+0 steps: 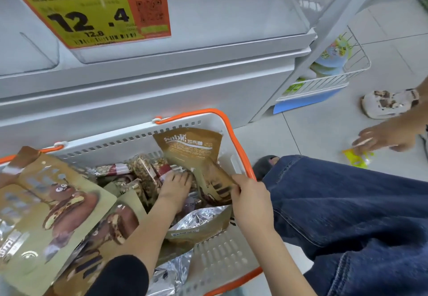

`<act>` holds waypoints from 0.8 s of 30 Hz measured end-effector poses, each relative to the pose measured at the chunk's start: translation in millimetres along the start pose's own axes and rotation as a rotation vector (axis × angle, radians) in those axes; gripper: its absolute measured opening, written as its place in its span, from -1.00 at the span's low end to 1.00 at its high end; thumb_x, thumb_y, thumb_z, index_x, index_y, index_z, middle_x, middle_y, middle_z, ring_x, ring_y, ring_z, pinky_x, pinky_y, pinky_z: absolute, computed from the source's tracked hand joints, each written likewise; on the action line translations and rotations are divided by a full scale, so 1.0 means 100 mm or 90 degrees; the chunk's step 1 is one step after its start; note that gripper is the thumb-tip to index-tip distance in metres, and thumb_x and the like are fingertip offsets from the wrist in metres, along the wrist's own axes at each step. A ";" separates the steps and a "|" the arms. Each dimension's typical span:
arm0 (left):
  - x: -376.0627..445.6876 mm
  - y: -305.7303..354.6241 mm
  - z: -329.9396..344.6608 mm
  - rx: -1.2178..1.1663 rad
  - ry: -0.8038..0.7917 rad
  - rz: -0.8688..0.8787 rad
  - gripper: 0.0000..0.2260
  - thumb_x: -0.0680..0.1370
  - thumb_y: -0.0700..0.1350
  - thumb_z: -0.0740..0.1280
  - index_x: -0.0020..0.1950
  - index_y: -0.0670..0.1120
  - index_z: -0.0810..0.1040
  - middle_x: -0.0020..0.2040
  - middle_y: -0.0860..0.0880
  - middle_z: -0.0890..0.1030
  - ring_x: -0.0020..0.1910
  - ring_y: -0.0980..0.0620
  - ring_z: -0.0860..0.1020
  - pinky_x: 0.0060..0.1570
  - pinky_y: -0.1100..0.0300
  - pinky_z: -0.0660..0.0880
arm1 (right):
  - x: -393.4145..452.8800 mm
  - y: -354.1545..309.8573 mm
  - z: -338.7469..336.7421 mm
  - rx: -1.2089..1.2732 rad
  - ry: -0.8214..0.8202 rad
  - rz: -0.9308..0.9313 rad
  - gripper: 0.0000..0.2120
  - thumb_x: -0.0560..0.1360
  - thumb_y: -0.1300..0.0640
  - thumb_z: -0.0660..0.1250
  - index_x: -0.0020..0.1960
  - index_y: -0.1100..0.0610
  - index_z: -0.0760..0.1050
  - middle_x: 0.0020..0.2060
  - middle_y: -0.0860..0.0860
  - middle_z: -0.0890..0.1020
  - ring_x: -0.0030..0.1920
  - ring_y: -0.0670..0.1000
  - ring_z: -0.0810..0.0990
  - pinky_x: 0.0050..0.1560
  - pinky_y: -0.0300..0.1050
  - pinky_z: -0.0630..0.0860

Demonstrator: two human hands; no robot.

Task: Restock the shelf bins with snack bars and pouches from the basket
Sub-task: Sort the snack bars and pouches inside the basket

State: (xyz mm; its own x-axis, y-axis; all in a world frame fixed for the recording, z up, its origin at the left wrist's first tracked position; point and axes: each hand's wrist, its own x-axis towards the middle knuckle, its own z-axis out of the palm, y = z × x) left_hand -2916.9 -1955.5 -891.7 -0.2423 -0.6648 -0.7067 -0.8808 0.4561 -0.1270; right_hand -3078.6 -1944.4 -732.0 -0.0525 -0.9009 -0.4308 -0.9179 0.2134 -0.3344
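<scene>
Your left hand (176, 185) lies spread on the snack bars (143, 175) in the basket (217, 261); just right, your right hand (249, 199) pinches a brown pouch (192, 149).

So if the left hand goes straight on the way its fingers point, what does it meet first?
The left hand already rests on the snack bars; beyond them probably comes the far wall of the basket, though depth is unclear.

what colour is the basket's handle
Orange, on a white basket; the handle shows best in the head view.
</scene>
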 end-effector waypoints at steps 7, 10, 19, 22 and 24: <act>0.13 0.00 -0.02 0.029 0.020 0.024 -0.38 0.49 -0.01 0.33 0.45 -0.18 0.18 0.37 -0.16 0.36 0.36 -0.13 0.32 0.39 -0.05 0.05 | 0.03 -0.07 0.01 -0.057 -0.025 0.019 -0.79 0.59 0.22 0.10 0.11 0.07 0.47 -0.13 0.10 0.61 -0.22 0.09 0.50 -0.20 -0.10 0.47; 0.16 -0.01 -0.14 0.035 -0.013 0.048 -0.37 0.44 0.11 0.39 0.42 -0.11 0.29 0.36 -0.12 0.38 0.35 -0.09 0.33 0.37 -0.01 0.08 | 0.01 -0.07 -0.01 -0.059 -0.028 0.030 -0.77 0.58 0.24 0.09 0.10 0.06 0.48 -0.12 0.10 0.63 -0.16 0.13 0.59 -0.14 -0.05 0.56; -0.03 -0.12 -0.11 -0.018 -0.021 0.091 -0.75 0.48 -0.10 0.29 0.15 -0.05 0.53 0.04 -0.01 0.63 0.13 -0.02 0.55 0.42 0.05 0.11 | -0.11 -0.08 -0.24 0.066 0.058 -0.010 -0.59 0.54 0.31 0.10 0.23 -0.02 0.53 -0.30 0.13 0.57 -0.22 0.21 0.54 -0.21 0.05 0.50; -0.04 -0.09 -0.05 -0.016 -0.016 0.126 -0.46 0.50 -0.21 0.27 0.46 0.02 0.22 0.11 -0.02 0.63 0.18 -0.04 0.54 0.42 -0.02 0.07 | -0.16 -0.09 -0.34 0.072 0.068 -0.020 -0.61 0.55 0.30 0.12 0.25 0.01 0.53 -0.35 0.10 0.53 -0.26 0.19 0.53 -0.22 0.05 0.50; -0.03 -0.02 -0.01 0.047 -0.016 0.155 -0.46 0.57 -0.26 0.19 0.50 0.06 0.14 0.19 -0.04 0.58 0.24 -0.08 0.49 0.42 -0.10 0.03 | -0.17 -0.07 -0.37 0.072 0.095 -0.020 -0.62 0.55 0.30 0.12 0.24 0.02 0.54 -0.31 0.16 0.59 -0.27 0.21 0.54 -0.20 0.10 0.53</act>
State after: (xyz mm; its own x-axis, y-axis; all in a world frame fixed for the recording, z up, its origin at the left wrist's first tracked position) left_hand -2914.6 -1954.5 -888.5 -0.4324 -0.5154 -0.7399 -0.7659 0.6430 -0.0003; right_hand -3085.8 -1945.1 -691.1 -0.0898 -0.9520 -0.2925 -0.8704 0.2178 -0.4415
